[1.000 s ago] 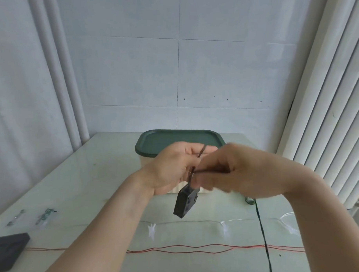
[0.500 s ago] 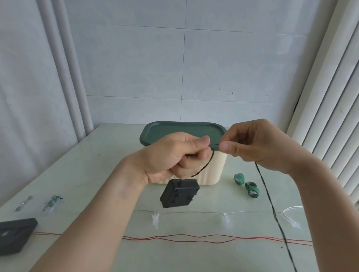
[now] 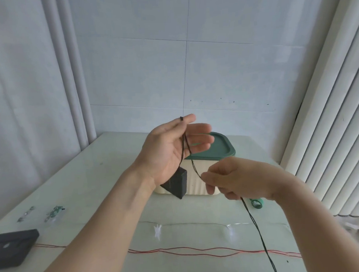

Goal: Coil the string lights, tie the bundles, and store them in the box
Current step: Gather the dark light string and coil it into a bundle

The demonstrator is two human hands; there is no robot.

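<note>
In front of the lidded box [image 3: 204, 181], the left hand [image 3: 171, 148] is raised with straight fingers, black string-light wire [image 3: 186, 143] draped over its index finger, battery pack [image 3: 176, 184] dangling. The right hand [image 3: 235, 178] pinches the wire, beside the box.

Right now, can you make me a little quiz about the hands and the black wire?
1. True or false: the box lid is off.
2. Which hand pinches the black wire low down? A left hand B right hand
3. What hangs on the wire below the left hand?

Key: 1 false, the lid sits on the box. 2 B. 3 the black battery pack.
</note>
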